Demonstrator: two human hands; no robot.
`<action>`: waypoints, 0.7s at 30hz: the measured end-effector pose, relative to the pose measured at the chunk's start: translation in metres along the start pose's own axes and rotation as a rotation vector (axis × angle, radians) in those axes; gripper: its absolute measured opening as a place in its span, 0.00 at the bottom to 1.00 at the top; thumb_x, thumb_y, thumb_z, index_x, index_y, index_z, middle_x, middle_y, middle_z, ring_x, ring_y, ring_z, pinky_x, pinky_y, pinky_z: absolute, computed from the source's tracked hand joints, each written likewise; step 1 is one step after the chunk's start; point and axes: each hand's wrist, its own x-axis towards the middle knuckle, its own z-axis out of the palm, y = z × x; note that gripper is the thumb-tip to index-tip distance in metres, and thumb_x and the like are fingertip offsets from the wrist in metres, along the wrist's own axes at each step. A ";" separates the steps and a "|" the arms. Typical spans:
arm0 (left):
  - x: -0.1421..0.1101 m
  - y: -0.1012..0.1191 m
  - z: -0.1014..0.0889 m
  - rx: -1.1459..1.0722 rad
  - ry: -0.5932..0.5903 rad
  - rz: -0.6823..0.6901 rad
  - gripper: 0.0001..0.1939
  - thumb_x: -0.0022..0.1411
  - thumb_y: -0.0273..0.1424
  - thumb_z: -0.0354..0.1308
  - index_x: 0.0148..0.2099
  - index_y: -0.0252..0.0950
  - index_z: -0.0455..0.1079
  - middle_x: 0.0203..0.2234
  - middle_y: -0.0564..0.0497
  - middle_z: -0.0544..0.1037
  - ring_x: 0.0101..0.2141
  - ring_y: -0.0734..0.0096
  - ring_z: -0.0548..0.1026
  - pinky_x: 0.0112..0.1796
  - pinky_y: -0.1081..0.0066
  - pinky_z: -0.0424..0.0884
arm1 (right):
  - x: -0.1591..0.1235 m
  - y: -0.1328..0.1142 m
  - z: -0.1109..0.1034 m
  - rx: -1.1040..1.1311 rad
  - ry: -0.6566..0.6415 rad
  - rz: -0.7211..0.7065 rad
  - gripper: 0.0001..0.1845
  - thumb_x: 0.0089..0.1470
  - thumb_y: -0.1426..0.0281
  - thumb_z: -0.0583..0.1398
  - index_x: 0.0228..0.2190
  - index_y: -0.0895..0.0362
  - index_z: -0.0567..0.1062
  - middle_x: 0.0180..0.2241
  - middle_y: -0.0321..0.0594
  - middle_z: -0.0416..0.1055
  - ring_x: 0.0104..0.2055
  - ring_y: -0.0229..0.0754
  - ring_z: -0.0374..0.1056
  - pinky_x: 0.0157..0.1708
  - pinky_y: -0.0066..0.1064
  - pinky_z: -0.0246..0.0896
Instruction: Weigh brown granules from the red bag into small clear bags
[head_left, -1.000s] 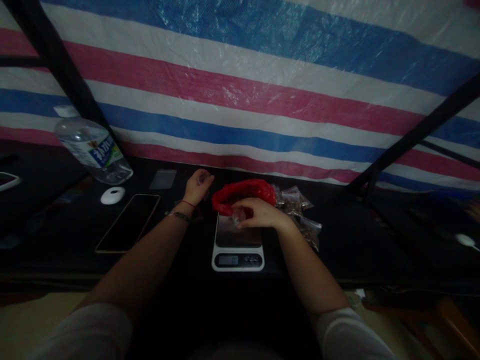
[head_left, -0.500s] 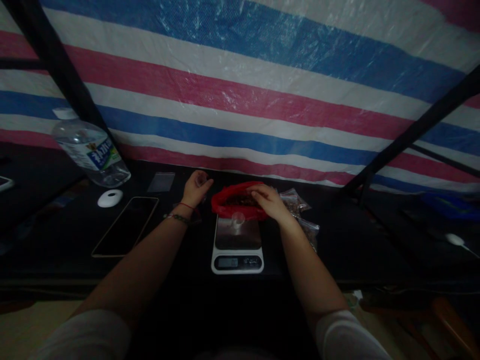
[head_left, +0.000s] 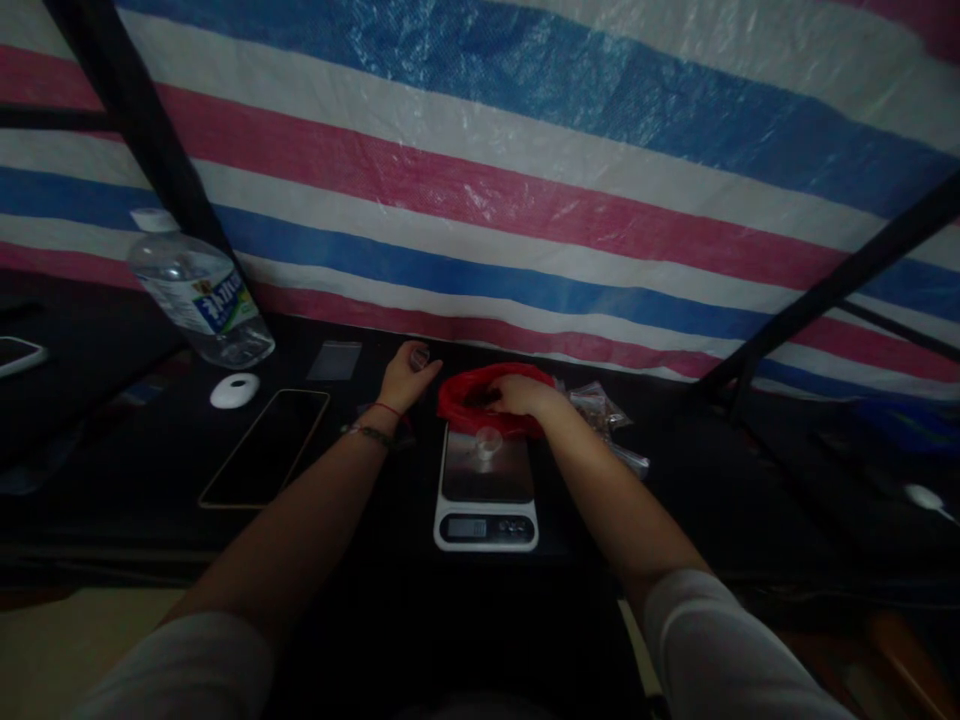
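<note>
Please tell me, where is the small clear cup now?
In the head view, the small clear cup sits below the middle, on the scale, just in front of the red bag and right of the left hand.

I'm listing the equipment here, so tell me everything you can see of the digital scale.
The digital scale has a white, plastic-looking body and a dark, shiny, metallic-looking plate. Its near end carries a black panel with a display, too blurred to read, and pale markings at the right. It lies flat on the black table. A small clear cup sits on the plate; a red plastic bag hides its far end, whether touching I can't tell.
</note>
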 end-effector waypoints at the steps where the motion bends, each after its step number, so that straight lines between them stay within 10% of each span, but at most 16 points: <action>1: 0.000 0.000 0.000 0.014 0.003 -0.003 0.22 0.48 0.41 0.62 0.44 0.36 0.68 0.33 0.49 0.74 0.35 0.66 0.72 0.38 0.66 0.68 | 0.002 0.000 0.000 0.005 -0.016 0.015 0.19 0.51 0.66 0.61 0.46 0.54 0.76 0.44 0.42 0.76 0.41 0.44 0.73 0.38 0.27 0.63; 21: 0.002 -0.004 0.001 0.024 0.002 -0.002 0.20 0.49 0.40 0.62 0.43 0.34 0.69 0.34 0.49 0.74 0.35 0.66 0.72 0.40 0.67 0.67 | 0.010 0.002 0.007 0.062 0.082 -0.113 0.16 0.47 0.78 0.58 0.39 0.59 0.79 0.36 0.39 0.77 0.35 0.37 0.70 0.34 0.24 0.57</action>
